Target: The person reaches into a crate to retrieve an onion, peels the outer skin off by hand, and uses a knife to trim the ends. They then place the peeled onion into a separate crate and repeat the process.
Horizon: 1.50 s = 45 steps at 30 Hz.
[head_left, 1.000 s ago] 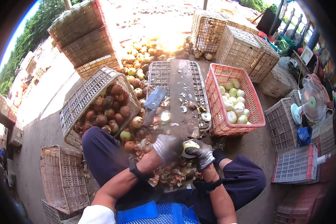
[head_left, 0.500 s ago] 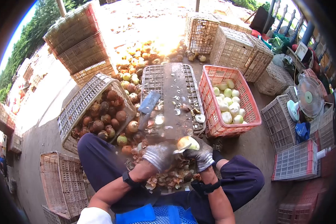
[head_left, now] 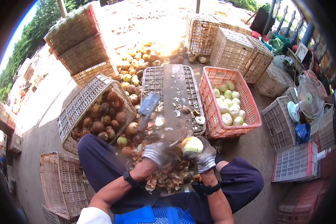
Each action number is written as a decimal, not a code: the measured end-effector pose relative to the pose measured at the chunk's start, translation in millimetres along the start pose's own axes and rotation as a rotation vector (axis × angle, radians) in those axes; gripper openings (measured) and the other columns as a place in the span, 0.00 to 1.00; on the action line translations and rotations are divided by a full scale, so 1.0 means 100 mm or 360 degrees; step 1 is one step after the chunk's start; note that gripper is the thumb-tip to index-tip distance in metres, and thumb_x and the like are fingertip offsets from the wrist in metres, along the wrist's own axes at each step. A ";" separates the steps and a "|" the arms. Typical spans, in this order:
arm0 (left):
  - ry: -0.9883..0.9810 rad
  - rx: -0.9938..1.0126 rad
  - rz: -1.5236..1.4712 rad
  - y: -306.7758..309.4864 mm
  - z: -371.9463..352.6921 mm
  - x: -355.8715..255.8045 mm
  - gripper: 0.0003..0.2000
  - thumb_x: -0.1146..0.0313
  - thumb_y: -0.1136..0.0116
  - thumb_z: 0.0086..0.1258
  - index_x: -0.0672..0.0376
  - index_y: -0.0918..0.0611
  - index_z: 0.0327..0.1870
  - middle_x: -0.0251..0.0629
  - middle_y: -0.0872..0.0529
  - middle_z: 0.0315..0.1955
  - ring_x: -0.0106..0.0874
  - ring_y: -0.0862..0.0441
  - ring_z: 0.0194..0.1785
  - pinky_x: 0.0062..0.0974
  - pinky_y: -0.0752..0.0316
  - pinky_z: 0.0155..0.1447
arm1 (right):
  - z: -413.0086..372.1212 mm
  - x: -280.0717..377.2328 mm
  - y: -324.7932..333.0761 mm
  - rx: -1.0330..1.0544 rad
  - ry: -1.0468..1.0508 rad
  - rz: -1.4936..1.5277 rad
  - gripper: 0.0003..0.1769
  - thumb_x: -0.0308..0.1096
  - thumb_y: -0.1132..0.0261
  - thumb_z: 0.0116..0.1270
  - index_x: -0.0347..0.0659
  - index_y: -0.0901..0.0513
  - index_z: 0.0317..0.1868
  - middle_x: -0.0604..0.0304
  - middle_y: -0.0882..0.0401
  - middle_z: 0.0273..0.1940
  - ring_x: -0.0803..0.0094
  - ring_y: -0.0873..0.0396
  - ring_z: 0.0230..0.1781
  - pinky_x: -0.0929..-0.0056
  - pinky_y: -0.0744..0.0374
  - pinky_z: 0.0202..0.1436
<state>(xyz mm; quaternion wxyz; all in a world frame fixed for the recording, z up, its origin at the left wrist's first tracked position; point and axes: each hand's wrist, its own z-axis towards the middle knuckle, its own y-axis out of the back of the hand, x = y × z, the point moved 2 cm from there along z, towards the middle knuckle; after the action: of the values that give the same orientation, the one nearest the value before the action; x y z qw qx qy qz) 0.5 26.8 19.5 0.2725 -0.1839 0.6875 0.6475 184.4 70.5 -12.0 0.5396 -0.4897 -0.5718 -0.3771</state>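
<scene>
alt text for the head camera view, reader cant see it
A seated person's gloved right hand holds a pale onion, the gloved left hand close beside it, above a heap of onion skins. Ahead, a cleaver lies by a wooden board, with a tilted grey crate of brown onions left and a red crate of peeled onions right.
</scene>
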 end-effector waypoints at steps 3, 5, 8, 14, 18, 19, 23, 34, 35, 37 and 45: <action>-0.0031 -0.0001 -0.0214 0.14 -0.07 -0.15 0.17 0.72 0.41 0.60 0.54 0.19 0.52 0.42 0.15 0.32 0.38 0.17 0.33 0.34 0.23 0.37 | -0.01 0.08 0.01 -0.0099 0.0063 -0.0399 0.45 0.41 0.15 0.27 0.39 0.23 0.52 0.59 0.17 0.42 0.72 0.19 0.40 0.73 0.20 0.48; 0.0106 -0.0105 -0.0694 -0.11 0.00 0.03 0.18 0.73 0.37 0.59 0.56 0.20 0.52 0.35 0.16 0.32 0.28 0.20 0.34 0.29 0.24 0.38 | -0.01 0.08 0.01 -0.0100 0.0109 -0.0686 0.45 0.41 0.15 0.27 0.39 0.22 0.51 0.59 0.17 0.42 0.71 0.20 0.41 0.72 0.21 0.49; 0.0140 -0.0098 -0.0950 -0.18 0.02 0.14 0.19 0.73 0.35 0.60 0.59 0.21 0.54 0.28 0.17 0.34 0.18 0.25 0.37 0.22 0.25 0.41 | 0.00 0.02 -0.06 -0.0034 0.0196 -0.0818 0.37 0.43 0.18 0.33 0.43 0.21 0.48 0.59 0.17 0.40 0.68 0.19 0.39 0.70 0.21 0.47; 0.0014 -0.0175 -0.0984 -0.43 0.09 0.37 0.15 0.72 0.34 0.62 0.59 0.20 0.50 0.26 0.18 0.33 0.14 0.27 0.36 0.19 0.27 0.38 | -0.03 0.08 -0.13 0.0020 0.0244 -0.1019 0.29 0.43 0.21 0.40 0.46 0.19 0.45 0.58 0.17 0.39 0.65 0.18 0.38 0.68 0.20 0.44; 0.0094 -0.0174 -0.0735 -0.22 0.13 0.37 0.10 0.73 0.38 0.63 0.60 0.20 0.45 0.34 0.18 0.35 0.25 0.23 0.37 0.26 0.26 0.39 | 0.02 -0.12 -0.08 0.0250 0.0001 -0.0576 0.44 0.36 0.15 0.28 0.37 0.23 0.52 0.58 0.19 0.44 0.71 0.20 0.42 0.71 0.20 0.49; 0.0091 -0.0146 -0.0623 -0.17 0.13 0.38 0.09 0.74 0.40 0.63 0.60 0.20 0.43 0.38 0.18 0.37 0.30 0.21 0.39 0.30 0.25 0.40 | 0.03 -0.15 -0.08 0.0293 -0.0023 -0.0404 0.44 0.35 0.15 0.29 0.37 0.23 0.52 0.58 0.19 0.44 0.71 0.20 0.42 0.71 0.20 0.49; -0.0219 -0.0178 -0.0901 -0.12 0.05 0.45 0.14 0.70 0.35 0.58 0.61 0.20 0.44 0.36 0.17 0.38 0.25 0.22 0.41 0.27 0.25 0.41 | 0.08 -0.26 -0.03 0.0265 -0.0094 -0.0520 0.42 0.34 0.16 0.30 0.36 0.23 0.51 0.58 0.18 0.43 0.72 0.20 0.41 0.72 0.19 0.49; 0.0258 -0.0071 -0.1432 -0.17 0.08 0.15 0.15 0.76 0.40 0.55 0.64 0.19 0.45 0.37 0.17 0.29 0.22 0.23 0.32 0.25 0.26 0.36 | -0.01 -0.06 -0.14 0.0161 0.0076 -0.0824 0.47 0.42 0.15 0.27 0.36 0.23 0.52 0.57 0.19 0.44 0.69 0.20 0.44 0.69 0.21 0.51; 0.0283 -0.0068 -0.1319 -0.16 0.11 0.19 0.14 0.76 0.40 0.55 0.64 0.20 0.44 0.36 0.18 0.28 0.22 0.24 0.32 0.25 0.27 0.35 | -0.02 -0.04 -0.13 0.0202 0.0036 -0.0772 0.48 0.41 0.15 0.26 0.36 0.24 0.53 0.57 0.19 0.45 0.69 0.20 0.45 0.69 0.21 0.51; 0.0298 -0.0092 -0.1158 -0.13 0.16 0.30 0.13 0.76 0.40 0.55 0.64 0.20 0.42 0.34 0.19 0.27 0.22 0.25 0.31 0.24 0.28 0.33 | -0.01 -0.03 -0.12 0.0279 -0.0042 -0.0665 0.50 0.41 0.15 0.25 0.35 0.25 0.54 0.57 0.19 0.46 0.68 0.21 0.46 0.69 0.22 0.52; -0.0097 -0.0427 -0.0543 -0.08 0.18 0.65 0.10 0.72 0.40 0.56 0.62 0.21 0.40 0.39 0.20 0.26 0.30 0.23 0.30 0.29 0.27 0.34 | -0.13 0.24 -0.15 0.0415 0.0047 -0.0450 0.54 0.34 0.16 0.21 0.34 0.26 0.58 0.55 0.20 0.48 0.68 0.21 0.48 0.69 0.23 0.56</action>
<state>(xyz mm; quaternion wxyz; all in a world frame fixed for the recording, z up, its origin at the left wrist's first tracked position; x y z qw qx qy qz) -42.8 50.6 -27.2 0.3717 -0.3125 0.5456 0.6830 174.4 58.2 15.2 0.5485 -0.3249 -0.6708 -0.3789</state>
